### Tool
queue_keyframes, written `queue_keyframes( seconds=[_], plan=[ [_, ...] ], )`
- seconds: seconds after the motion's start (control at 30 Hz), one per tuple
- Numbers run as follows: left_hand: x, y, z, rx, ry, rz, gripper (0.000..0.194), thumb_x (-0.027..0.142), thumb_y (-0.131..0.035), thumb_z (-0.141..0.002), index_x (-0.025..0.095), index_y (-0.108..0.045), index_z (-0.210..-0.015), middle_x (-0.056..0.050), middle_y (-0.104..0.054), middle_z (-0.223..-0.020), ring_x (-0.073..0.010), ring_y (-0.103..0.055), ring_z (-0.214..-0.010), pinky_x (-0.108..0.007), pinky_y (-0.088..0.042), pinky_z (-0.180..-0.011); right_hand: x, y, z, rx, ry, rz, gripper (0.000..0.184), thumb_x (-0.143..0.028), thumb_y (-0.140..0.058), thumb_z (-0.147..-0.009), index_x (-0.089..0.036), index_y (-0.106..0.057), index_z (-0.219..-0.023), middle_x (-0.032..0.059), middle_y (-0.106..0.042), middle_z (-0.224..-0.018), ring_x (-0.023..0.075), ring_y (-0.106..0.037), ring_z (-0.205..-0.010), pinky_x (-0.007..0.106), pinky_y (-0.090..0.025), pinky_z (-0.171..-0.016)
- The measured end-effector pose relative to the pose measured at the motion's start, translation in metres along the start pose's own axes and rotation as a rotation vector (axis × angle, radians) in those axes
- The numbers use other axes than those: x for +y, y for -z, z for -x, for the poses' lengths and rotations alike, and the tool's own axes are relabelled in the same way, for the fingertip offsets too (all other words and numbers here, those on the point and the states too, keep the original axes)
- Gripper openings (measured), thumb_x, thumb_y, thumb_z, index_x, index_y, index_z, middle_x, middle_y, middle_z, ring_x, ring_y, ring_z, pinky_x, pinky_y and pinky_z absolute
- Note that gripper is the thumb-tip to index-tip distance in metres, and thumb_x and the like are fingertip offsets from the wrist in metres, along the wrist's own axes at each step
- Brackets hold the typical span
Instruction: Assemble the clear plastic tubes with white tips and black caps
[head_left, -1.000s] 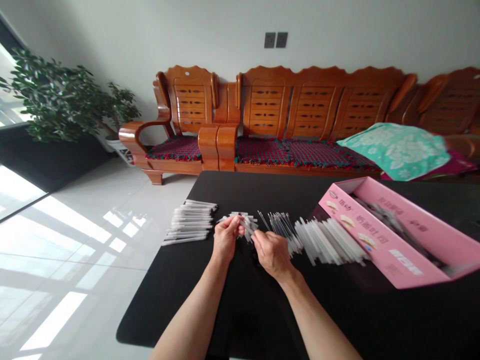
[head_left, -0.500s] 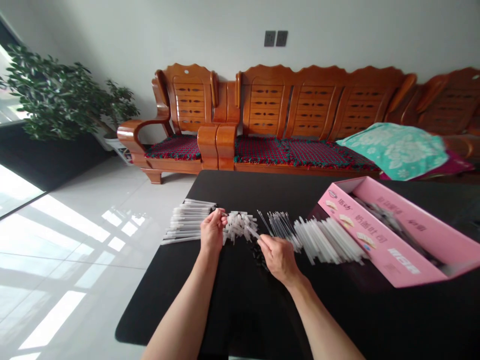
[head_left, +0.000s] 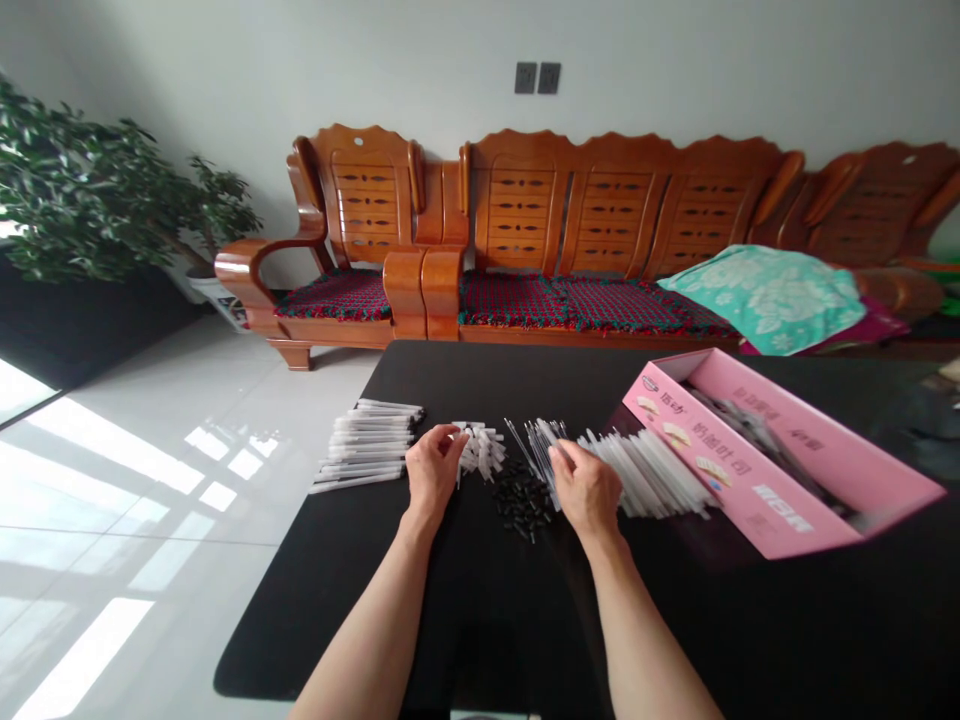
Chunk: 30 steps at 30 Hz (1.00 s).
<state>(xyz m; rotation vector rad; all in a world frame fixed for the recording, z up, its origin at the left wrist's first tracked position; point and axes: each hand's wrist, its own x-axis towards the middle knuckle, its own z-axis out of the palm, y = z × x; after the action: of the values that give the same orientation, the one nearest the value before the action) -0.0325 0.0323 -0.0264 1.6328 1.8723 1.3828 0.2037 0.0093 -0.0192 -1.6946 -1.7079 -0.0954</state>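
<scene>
My left hand (head_left: 435, 462) is at the near left edge of a pile of short white pen caps (head_left: 484, 452), fingertips pinched together; what they hold, if anything, is hidden. A translucent pen barrel (head_left: 549, 441) juts up and left from the closed fingers of my right hand (head_left: 589, 488). Beneath that hand lie thin pen refills (head_left: 536, 448) with metallic tips. Between my hands is a heap of small black plugs (head_left: 517, 500). More frosted barrels (head_left: 652, 475) are lined up to the right. At the left, white pens (head_left: 371, 440) with black ends lie in a row.
Everything lies on a black table (head_left: 480, 620). An open pink box (head_left: 742, 470) with dark contents stands on its right side. Behind the table is a carved wooden sofa (head_left: 525, 200) with a turquoise cushion (head_left: 772, 295). A potted plant (head_left: 127, 200) stands at the left.
My right hand has moved right, away from the caps and over the refills, with the barrel. My left hand has come slightly down, beside the caps. The view has shifted a little right.
</scene>
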Motion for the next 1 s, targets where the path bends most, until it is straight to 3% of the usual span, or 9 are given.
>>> queue_keyframes(
  seconds=[0.1, 0.23, 0.37, 0.47, 0.57, 0.73, 0.83, 1.0],
  plan=[
    [-0.004, -0.002, 0.0, -0.032, -0.088, -0.097, 0.018, 0.034, -0.068, -0.084, 0.019, -0.077, -0.09, -0.003, -0.068, -0.077, -0.0142, -0.061, -0.062, -0.027, -0.045, -0.067, 0.035, 0.017, -0.009, 0.149, -0.174, 0.225, 0.026, -0.029, -0.058, -0.089, -0.016, -0.079, -0.096, 0.0127, -0.073, -0.076, 0.0226, -0.058, -0.066, 0.031, -0.03, -0.06],
    [-0.006, -0.005, -0.001, -0.048, -0.108, -0.111, 0.019, 0.032, -0.068, -0.085, 0.019, -0.077, -0.096, -0.003, -0.067, -0.079, -0.0142, -0.06, -0.063, -0.027, -0.046, -0.067, 0.085, 0.034, -0.013, 0.311, -0.346, 0.397, 0.026, -0.029, -0.064, -0.081, -0.014, -0.081, -0.091, 0.0147, -0.068, -0.068, 0.0249, -0.052, -0.062, 0.034, -0.027, -0.058],
    [-0.007, -0.005, -0.001, -0.044, -0.107, -0.105, 0.018, 0.031, -0.069, -0.085, 0.019, -0.078, -0.096, -0.002, -0.065, -0.077, -0.0139, -0.06, -0.062, -0.027, -0.046, -0.068, 0.108, 0.035, -0.012, 0.33, -0.279, 0.422, 0.026, -0.027, -0.064, -0.077, -0.012, -0.081, -0.089, 0.0141, -0.066, -0.065, 0.0254, -0.051, -0.064, 0.036, -0.033, -0.062],
    [-0.008, -0.004, 0.0, -0.038, -0.114, -0.09, 0.018, 0.031, -0.07, -0.085, 0.019, -0.078, -0.096, -0.002, -0.064, -0.076, -0.0134, -0.059, -0.062, -0.026, -0.046, -0.067, 0.099, 0.028, -0.014, 0.404, -0.163, 0.388, 0.028, -0.028, -0.063, -0.078, -0.009, -0.079, -0.091, 0.0139, -0.066, -0.067, 0.0261, -0.054, -0.068, 0.039, -0.038, -0.07],
    [-0.007, -0.004, 0.001, -0.02, -0.107, -0.081, 0.017, 0.03, -0.071, -0.085, 0.02, -0.077, -0.096, -0.001, -0.063, -0.077, -0.0131, -0.059, -0.063, -0.026, -0.046, -0.067, 0.071, 0.015, -0.014, 0.479, -0.065, 0.257, 0.024, -0.028, -0.059, -0.084, -0.011, -0.076, -0.09, 0.0135, -0.069, -0.076, 0.0255, -0.057, -0.072, 0.036, -0.04, -0.072],
    [-0.001, 0.007, 0.002, 0.029, -0.094, -0.064, 0.015, 0.029, -0.068, -0.086, 0.021, -0.077, -0.095, -0.002, -0.066, -0.079, -0.013, -0.061, -0.065, -0.025, -0.047, -0.068, 0.029, -0.009, -0.007, 0.409, 0.126, 0.095, 0.024, -0.028, -0.056, -0.093, -0.013, -0.074, -0.086, 0.0105, -0.071, -0.075, 0.0225, -0.059, -0.072, 0.031, -0.041, -0.07],
    [-0.006, 0.033, -0.002, 0.048, -0.063, -0.119, 0.013, 0.027, -0.065, -0.087, 0.021, -0.076, -0.089, -0.002, -0.069, -0.084, -0.0145, -0.063, -0.069, -0.026, -0.048, -0.071, 0.028, -0.015, -0.004, 0.37, 0.135, 0.062, 0.025, -0.028, -0.055, -0.095, -0.013, -0.074, -0.086, 0.0107, -0.072, -0.075, 0.0217, -0.059, -0.072, 0.03, -0.041, -0.069],
    [-0.034, 0.092, -0.003, -0.094, -0.061, -0.332, 0.016, 0.026, -0.059, -0.088, 0.022, -0.074, -0.084, -0.003, -0.071, -0.09, -0.0179, -0.066, -0.076, -0.029, -0.047, -0.074, 0.036, -0.012, -0.004, 0.357, -0.021, 0.09, 0.03, -0.031, -0.052, -0.094, -0.012, -0.074, -0.085, 0.0125, -0.069, -0.073, 0.0229, -0.058, -0.071, 0.031, -0.036, -0.064]
  ],
)
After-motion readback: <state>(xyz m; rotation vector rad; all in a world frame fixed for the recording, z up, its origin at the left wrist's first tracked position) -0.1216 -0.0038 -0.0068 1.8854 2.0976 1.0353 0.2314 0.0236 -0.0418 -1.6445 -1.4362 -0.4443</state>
